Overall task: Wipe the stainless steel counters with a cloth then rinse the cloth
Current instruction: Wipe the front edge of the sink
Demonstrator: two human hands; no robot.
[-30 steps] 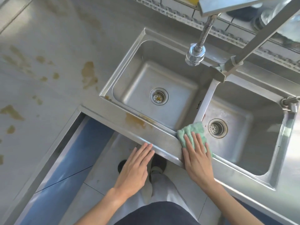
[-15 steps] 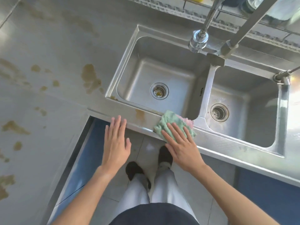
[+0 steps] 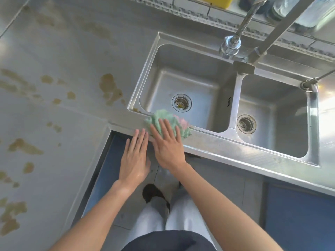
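Observation:
A crumpled green and pink cloth (image 3: 163, 117) lies on the front rim of the stainless steel counter (image 3: 235, 149), at the near left corner of the left sink basin (image 3: 192, 84). My right hand (image 3: 167, 144) presses flat on the cloth with straight fingers. My left hand (image 3: 135, 156) lies flat just left of it, fingertips on the counter's front edge, holding nothing. Brown stains (image 3: 108, 87) spot the counter to the left of the sink.
The right sink basin (image 3: 272, 113) sits beside the left one, each with a drain. A flexible faucet (image 3: 231, 44) hangs over the divider. A metal rack post (image 3: 282, 28) rises at the back. Bottles stand on the tiled ledge behind. My legs and the floor are below.
My right hand has slid the cloth leftward along the sink's front rim, over the brown smear there. My left hand now lies close beside the right.

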